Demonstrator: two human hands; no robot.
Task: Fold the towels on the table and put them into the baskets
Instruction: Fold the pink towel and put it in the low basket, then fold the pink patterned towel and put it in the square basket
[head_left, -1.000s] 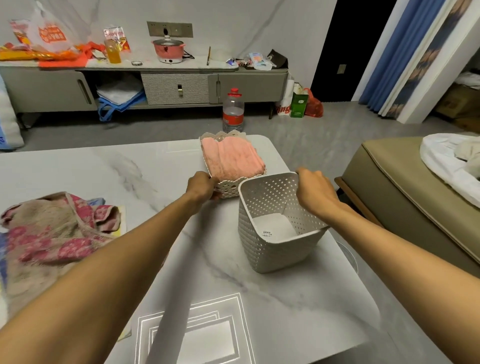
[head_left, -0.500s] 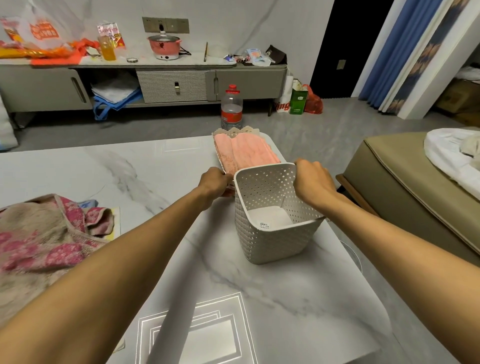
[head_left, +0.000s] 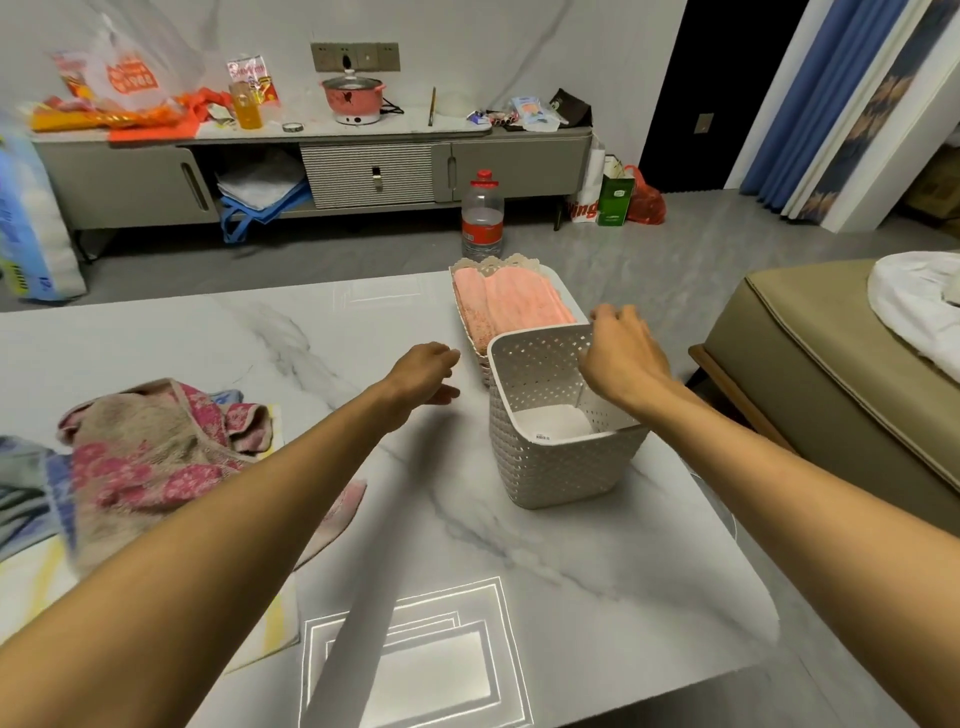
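A white perforated basket (head_left: 561, 467) stands empty on the marble table (head_left: 519, 561), right of centre. Right behind it, touching, is a lace-rimmed basket (head_left: 498, 264) holding folded pink towels (head_left: 511, 306). My right hand (head_left: 621, 353) hovers over the empty basket's far right rim, fingers loose and apart, holding nothing. My left hand (head_left: 423, 376) is open above the table, just left of both baskets and apart from them. A rumpled pile of towels (head_left: 150, 452), beige with pink flowers, lies at the table's left, over blue and yellow cloth.
A plastic water bottle (head_left: 482, 218) stands on the floor beyond the table's far edge. An olive sofa (head_left: 810, 374) with white cloth lies close on the right. A low cabinet (head_left: 311, 166) with a pink pot and clutter lines the back wall.
Both hands have let go of the baskets. My left hand pulled back to the left off the towel basket; my right hand lifted off the white basket's rim.
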